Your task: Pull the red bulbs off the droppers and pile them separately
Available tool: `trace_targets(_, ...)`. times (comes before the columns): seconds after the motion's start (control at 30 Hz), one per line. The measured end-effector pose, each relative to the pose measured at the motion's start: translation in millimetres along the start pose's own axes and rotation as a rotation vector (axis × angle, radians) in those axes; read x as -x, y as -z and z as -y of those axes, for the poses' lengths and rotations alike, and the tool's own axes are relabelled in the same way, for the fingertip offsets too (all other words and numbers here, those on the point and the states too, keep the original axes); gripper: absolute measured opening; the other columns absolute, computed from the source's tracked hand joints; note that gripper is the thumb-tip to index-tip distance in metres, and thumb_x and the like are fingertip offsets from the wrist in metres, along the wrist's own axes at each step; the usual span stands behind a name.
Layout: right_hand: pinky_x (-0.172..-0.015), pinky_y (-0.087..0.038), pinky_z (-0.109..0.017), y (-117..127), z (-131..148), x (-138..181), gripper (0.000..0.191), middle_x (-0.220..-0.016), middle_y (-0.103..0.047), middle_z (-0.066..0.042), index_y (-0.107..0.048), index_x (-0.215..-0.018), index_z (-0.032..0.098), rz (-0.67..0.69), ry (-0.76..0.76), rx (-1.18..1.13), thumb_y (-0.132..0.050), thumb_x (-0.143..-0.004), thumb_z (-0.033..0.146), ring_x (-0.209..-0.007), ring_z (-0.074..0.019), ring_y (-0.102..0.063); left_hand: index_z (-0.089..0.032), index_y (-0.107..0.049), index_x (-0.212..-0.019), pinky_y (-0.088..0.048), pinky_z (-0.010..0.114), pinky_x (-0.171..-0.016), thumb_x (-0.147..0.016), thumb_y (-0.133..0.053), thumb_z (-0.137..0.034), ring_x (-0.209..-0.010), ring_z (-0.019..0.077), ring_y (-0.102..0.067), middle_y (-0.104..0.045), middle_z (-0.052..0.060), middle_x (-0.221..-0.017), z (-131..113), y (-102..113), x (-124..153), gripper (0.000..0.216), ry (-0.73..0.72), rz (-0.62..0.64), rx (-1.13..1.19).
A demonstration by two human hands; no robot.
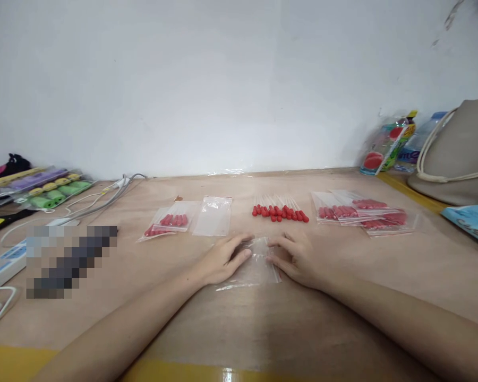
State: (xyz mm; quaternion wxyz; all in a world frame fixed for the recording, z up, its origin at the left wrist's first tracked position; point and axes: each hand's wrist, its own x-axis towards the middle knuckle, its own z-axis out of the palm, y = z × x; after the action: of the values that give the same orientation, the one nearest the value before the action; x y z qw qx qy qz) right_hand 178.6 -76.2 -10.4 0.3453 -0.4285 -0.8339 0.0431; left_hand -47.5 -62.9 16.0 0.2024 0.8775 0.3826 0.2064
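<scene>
A clear plastic zip bag [255, 273] lies flat on the table between my two hands, its red-edged side to the right. My left hand [221, 260] rests on the bag's left part, thumb and fingers spread apart. At the bag's right edge, the fingertips of my right hand [298, 260] touch the plastic, thumb and fingers apart. Just beyond lies a row of red-tipped white sticks [279, 213]. Another zip bag [213, 216], with no red tips visible in it, is left of them.
Bags of red-tipped pieces lie at left [175, 219] and overlap at right [362, 212]. Cables [99, 199], a power strip [8, 260] and packaged colourful items [48, 188] occupy the left side. Bottles [386, 146] and a beige bag [458, 154] stand at right, before a white wall.
</scene>
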Motion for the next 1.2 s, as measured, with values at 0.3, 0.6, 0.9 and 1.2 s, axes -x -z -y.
trace_targets(0.3,-0.074,-0.041,-0.034,8.3,3.8,-3.8,0.022,-0.088,-0.057,-0.006,-0.062,-0.092,0.022,0.01,0.074,-0.063,-0.05,-0.082,0.037,-0.08,-0.017,-0.052,-0.02,-0.048,-0.084,-0.045,0.027,-0.066,-0.083,-0.042,-0.024,-0.073,0.0145,-0.055,-0.058,0.001,-0.08,14.1,14.9,-12.2,0.008,0.127,-0.216,-0.068)
trace_targets(0.6,-0.071,-0.041,-0.033,3.3,-0.7,-4.3,0.015,-0.086,-0.055,-0.005,-0.061,-0.084,0.021,-0.012,0.025,-0.069,-0.05,-0.081,0.031,-0.078,-0.0166,-0.051,-0.015,-0.052,-0.105,-0.04,0.036,-0.088,-0.078,-0.046,-0.024,-0.103,0.0252,-0.05,-0.049,0.014,-0.109,76.4,59.4,-40.0,0.029,0.609,-0.444,-0.447)
trace_targets(0.9,-0.071,-0.042,-0.033,2.8,-1.8,-4.1,0.011,-0.088,-0.056,-0.005,-0.061,-0.082,0.021,0.02,0.004,-0.05,-0.053,-0.078,0.026,-0.08,-0.0168,-0.051,-0.011,-0.056,-0.099,-0.042,0.039,-0.077,-0.067,-0.055,-0.051,-0.097,0.0344,-0.054,-0.06,0.017,-0.098,117.2,119.9,-7.4,0.05,1.052,-0.288,-0.579)
trace_targets(1.2,-0.071,-0.042,-0.033,0.7,-3.9,-4.0,0.012,-0.087,-0.057,-0.005,-0.062,-0.081,0.021,0.003,0.005,-0.041,-0.051,-0.078,0.027,-0.079,-0.0172,-0.052,-0.012,-0.055,-0.089,-0.043,0.033,-0.071,-0.076,-0.051,-0.037,-0.087,0.0265,-0.057,-0.06,0.008,-0.082,97.4,149.2,1.1,0.028,1.013,-0.441,-0.569)
